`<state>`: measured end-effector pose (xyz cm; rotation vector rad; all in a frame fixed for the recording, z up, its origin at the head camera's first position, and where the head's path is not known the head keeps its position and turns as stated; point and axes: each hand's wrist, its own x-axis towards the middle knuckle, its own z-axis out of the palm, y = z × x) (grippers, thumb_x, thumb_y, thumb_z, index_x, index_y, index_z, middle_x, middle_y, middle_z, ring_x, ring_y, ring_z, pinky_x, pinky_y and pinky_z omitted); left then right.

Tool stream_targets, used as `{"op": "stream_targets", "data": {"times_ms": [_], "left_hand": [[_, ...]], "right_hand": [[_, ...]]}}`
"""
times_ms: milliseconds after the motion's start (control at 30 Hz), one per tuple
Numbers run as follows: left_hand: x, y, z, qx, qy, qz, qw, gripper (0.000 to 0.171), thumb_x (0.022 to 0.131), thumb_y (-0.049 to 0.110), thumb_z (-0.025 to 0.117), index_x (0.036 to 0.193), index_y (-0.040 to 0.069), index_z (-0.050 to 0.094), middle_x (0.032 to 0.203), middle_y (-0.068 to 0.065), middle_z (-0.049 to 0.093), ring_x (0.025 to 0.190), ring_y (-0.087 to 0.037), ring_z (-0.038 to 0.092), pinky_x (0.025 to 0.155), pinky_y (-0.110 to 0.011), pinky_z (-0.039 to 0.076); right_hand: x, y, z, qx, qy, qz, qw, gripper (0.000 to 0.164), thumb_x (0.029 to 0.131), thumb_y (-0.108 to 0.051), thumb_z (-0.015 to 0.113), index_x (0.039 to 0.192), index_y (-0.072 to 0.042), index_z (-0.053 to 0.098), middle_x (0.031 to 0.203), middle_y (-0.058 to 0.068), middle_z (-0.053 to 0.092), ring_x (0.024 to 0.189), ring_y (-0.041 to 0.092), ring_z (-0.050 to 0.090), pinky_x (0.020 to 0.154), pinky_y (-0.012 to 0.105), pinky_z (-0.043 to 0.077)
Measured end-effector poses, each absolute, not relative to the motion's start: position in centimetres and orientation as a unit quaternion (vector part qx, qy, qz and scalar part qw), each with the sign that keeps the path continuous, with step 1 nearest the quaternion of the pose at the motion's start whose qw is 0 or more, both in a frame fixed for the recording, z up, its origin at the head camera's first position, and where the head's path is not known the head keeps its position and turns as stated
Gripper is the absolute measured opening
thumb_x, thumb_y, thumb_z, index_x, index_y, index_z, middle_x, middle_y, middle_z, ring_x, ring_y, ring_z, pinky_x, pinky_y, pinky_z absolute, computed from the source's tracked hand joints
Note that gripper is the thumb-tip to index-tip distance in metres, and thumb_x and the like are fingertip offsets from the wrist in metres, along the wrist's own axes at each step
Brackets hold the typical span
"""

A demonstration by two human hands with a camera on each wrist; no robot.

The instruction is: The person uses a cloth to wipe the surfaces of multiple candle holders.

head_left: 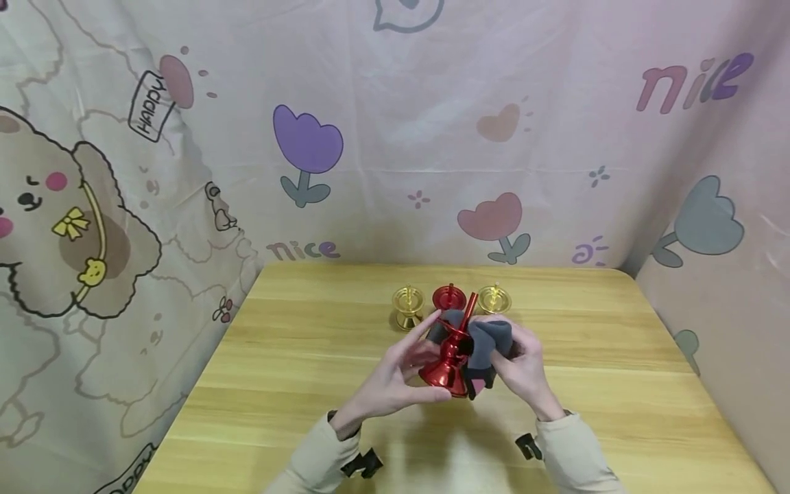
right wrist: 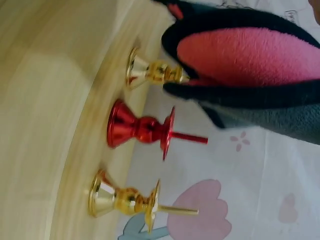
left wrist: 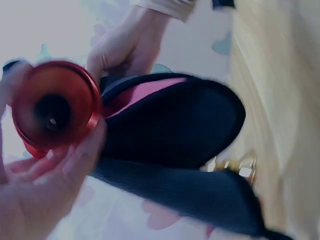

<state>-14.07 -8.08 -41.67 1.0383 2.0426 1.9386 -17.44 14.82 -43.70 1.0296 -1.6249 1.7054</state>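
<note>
A shiny red candlestick (head_left: 446, 376) is tilted above the table, its spike leaning up to the right. My left hand (head_left: 395, 377) grips it near the flared base, with the thumb along the base's lower edge. The hollow underside of that base (left wrist: 91, 95) faces the left wrist view. In my right hand (head_left: 524, 357) is a dark grey cloth (head_left: 490, 343) with black edging, pinched and wrapped about the candlestick's stem. The cloth's pink lining (right wrist: 250, 55) shows in the right wrist view. Some right fingers are hidden behind the cloth.
Behind the hands stand a gold candlestick (head_left: 409, 302), a red one (head_left: 449, 298) and another gold one (head_left: 494, 300), upright in a row. They are on a wooden table (head_left: 296, 384). A printed curtain (head_left: 395, 123) hangs behind and on both sides.
</note>
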Motion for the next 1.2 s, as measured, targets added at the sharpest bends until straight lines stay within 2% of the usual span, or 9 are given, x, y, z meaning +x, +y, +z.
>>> {"op": "stream_targets", "data": {"times_ms": [133, 233, 367, 433, 667, 767, 900, 1033, 1200], "left_hand": [[-14.2, -8.3, -41.6, 0.343, 0.668, 0.650, 0.116, 0.103, 0.087, 0.010, 0.078, 0.164, 0.026, 0.011, 0.131, -0.028, 0.062, 0.120, -0.018, 0.066, 0.102, -0.036, 0.056], [-13.8, -8.2, -41.3, 0.331, 0.733, 0.590, 0.070, 0.106, 0.085, 0.018, 0.082, 0.162, 0.034, 0.011, 0.135, -0.017, 0.064, 0.123, -0.018, 0.064, 0.104, -0.034, 0.054], [-13.1, -7.5, -40.9, 0.304, 0.788, 0.536, -0.013, 0.105, 0.082, 0.025, 0.085, 0.161, 0.035, 0.017, 0.130, -0.008, 0.068, 0.117, -0.016, 0.067, 0.102, -0.034, 0.055], [-13.1, -7.2, -40.8, 0.299, 0.780, 0.549, -0.023, 0.101, 0.083, 0.022, 0.084, 0.161, 0.033, 0.020, 0.126, -0.009, 0.070, 0.113, -0.015, 0.068, 0.100, -0.032, 0.057], [-14.5, -8.2, -41.2, 0.306, 0.641, 0.695, 0.114, 0.091, 0.091, 0.009, 0.073, 0.163, 0.020, 0.017, 0.127, -0.038, 0.058, 0.108, -0.005, 0.067, 0.094, -0.031, 0.059], [-14.9, -8.2, -41.4, 0.303, 0.657, 0.681, 0.113, 0.090, 0.094, 0.014, 0.071, 0.163, 0.024, 0.014, 0.133, -0.034, 0.058, 0.113, -0.010, 0.067, 0.096, -0.030, 0.058], [-14.7, -8.0, -41.4, 0.296, 0.735, 0.608, 0.049, 0.095, 0.091, 0.021, 0.076, 0.162, 0.036, 0.015, 0.135, -0.017, 0.063, 0.118, -0.019, 0.066, 0.098, -0.028, 0.057], [-14.4, -7.9, -41.3, 0.300, 0.759, 0.578, 0.002, 0.097, 0.087, 0.017, 0.080, 0.161, 0.034, 0.020, 0.130, -0.013, 0.067, 0.119, -0.024, 0.066, 0.097, -0.029, 0.057], [-14.5, -8.4, -41.2, 0.311, 0.704, 0.637, 0.042, 0.095, 0.086, 0.007, 0.078, 0.161, 0.029, 0.024, 0.130, -0.021, 0.065, 0.117, -0.016, 0.066, 0.094, -0.028, 0.058]], "right_hand": [[-17.4, 14.8, -43.6, 0.383, -0.591, 0.655, 0.274, 0.042, 0.073, 0.030, 0.060, 0.108, 0.007, 0.068, 0.115, -0.003, 0.074, 0.108, 0.010, 0.070, 0.095, 0.019, 0.055], [-17.5, 14.9, -43.4, 0.361, -0.608, 0.641, 0.299, 0.044, 0.070, 0.033, 0.057, 0.105, 0.009, 0.069, 0.113, -0.005, 0.074, 0.105, 0.008, 0.070, 0.092, 0.017, 0.055], [-17.6, 14.7, -43.2, 0.345, -0.634, 0.607, 0.332, 0.048, 0.066, 0.034, 0.059, 0.105, 0.007, 0.071, 0.114, -0.007, 0.074, 0.105, 0.006, 0.069, 0.092, 0.015, 0.054], [-17.7, 14.6, -43.2, 0.348, -0.639, 0.601, 0.330, 0.049, 0.066, 0.033, 0.060, 0.106, 0.007, 0.071, 0.115, -0.007, 0.074, 0.106, 0.005, 0.069, 0.093, 0.015, 0.053], [-17.5, 13.9, -43.5, 0.302, -0.607, 0.676, 0.289, 0.063, 0.069, 0.033, 0.056, 0.110, -0.012, 0.074, 0.109, -0.013, 0.074, 0.098, -0.001, 0.069, 0.082, 0.011, 0.056], [-17.6, 13.6, -43.6, 0.268, -0.603, 0.693, 0.291, 0.063, 0.071, 0.031, 0.058, 0.109, -0.016, 0.075, 0.103, -0.014, 0.075, 0.090, -0.003, 0.070, 0.077, 0.010, 0.056], [-17.8, 13.7, -43.8, 0.255, -0.630, 0.664, 0.310, 0.057, 0.069, 0.031, 0.061, 0.107, -0.010, 0.075, 0.104, -0.017, 0.074, 0.090, -0.004, 0.068, 0.075, 0.009, 0.054], [-18.1, 13.8, -43.6, 0.308, -0.641, 0.627, 0.317, 0.049, 0.069, 0.030, 0.064, 0.107, 0.001, 0.073, 0.112, -0.012, 0.074, 0.100, 0.003, 0.069, 0.085, 0.013, 0.054], [-18.1, 14.0, -42.9, 0.376, -0.599, 0.643, 0.294, 0.041, 0.073, 0.027, 0.065, 0.108, 0.006, 0.070, 0.116, -0.001, 0.074, 0.111, 0.013, 0.069, 0.097, 0.021, 0.054]]}}
